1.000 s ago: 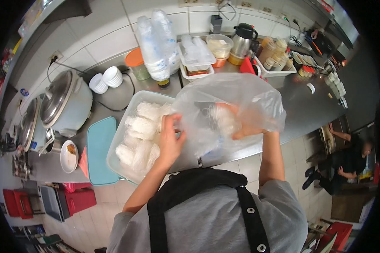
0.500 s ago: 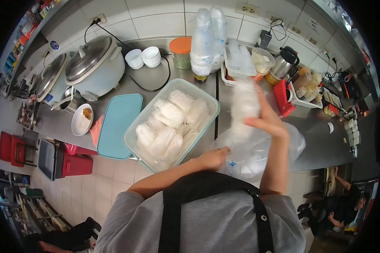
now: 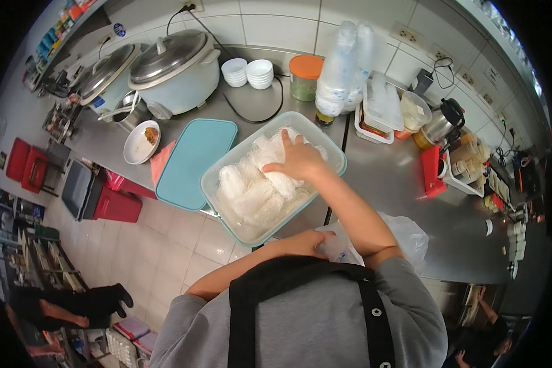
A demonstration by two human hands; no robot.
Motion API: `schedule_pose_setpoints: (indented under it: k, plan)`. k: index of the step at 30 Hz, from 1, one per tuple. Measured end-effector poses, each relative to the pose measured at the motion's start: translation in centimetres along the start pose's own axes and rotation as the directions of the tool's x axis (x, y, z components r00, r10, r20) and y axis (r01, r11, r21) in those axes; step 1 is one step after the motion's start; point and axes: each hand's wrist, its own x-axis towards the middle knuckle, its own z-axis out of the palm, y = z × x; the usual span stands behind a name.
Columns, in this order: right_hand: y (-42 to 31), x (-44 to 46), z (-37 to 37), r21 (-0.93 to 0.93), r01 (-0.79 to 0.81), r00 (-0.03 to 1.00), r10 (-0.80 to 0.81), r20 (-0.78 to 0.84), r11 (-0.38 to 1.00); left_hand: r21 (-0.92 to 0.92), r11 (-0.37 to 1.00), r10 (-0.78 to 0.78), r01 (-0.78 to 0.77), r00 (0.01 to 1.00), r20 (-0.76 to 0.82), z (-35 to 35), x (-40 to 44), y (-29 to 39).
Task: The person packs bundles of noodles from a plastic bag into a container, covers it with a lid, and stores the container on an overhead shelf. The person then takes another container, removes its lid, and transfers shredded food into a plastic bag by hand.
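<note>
My right hand [image 3: 297, 161] is over the rectangular clear container [image 3: 339, 161], thumb and fingers spread against the bundles of thin white noodles [image 3: 254, 196] inside. My left hand [image 3: 306, 243] is closed on the edge of a clear plastic bag [image 3: 411, 239], low on the counter near my chest; some of its fingers are hidden. Part of the bag lies behind my right forearm. A teal lid [image 3: 196, 162] lies flat to the left of the container.
Two large cookers [image 3: 175, 73], stacked white bowls [image 3: 260, 73], an orange-lidded jar [image 3: 305, 76] and wrapped cups [image 3: 340, 73] line the wall. A plate [image 3: 142, 144] stands at left. A red holder [image 3: 432, 172] and bottles stand at right. Other people are at lower left and lower right.
My right hand came out of the bag with a white noodle bundle and moved left to the container, where its fingers are now spread. My left hand shifted to the bag's edge. The view turned left.
</note>
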Motion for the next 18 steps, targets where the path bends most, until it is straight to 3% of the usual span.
schedule_pose_setpoints:
  k: [2, 4, 8, 11, 18]
  plan:
    - [1.6, 0.9, -0.5, 0.026, 0.031, 0.998, -0.032, 0.048, 0.999, -0.21, 0.978, -0.003, -0.009, 0.998, -0.06, -0.2, -0.4, 1.0]
    - [3.6, 2.1, 0.7, 0.041, 0.053, 0.992, -0.058, 0.109, 0.998, -0.152, 0.985, 0.055, -0.076, 0.989, -0.134, 0.0, -0.4, 1.3]
    - [7.1, 1.6, -0.5, 0.274, 0.248, 0.969, -0.232, -0.09, 0.929, 0.025, 0.983, 0.183, -0.182, 0.955, -0.235, 0.9, 0.5, -0.1]
    - [7.0, -1.5, -5.3, 0.33, 0.164, 0.986, -0.162, -0.034, 0.93, 0.009, 0.983, 0.178, -0.182, 0.947, -0.266, 2.0, 1.0, -1.2]
    - [10.5, 1.2, -1.3, 0.192, 0.279, 0.958, -0.259, -0.122, 0.941, -0.053, 0.988, 0.125, -0.145, 0.954, -0.273, 3.7, 1.9, -1.3]
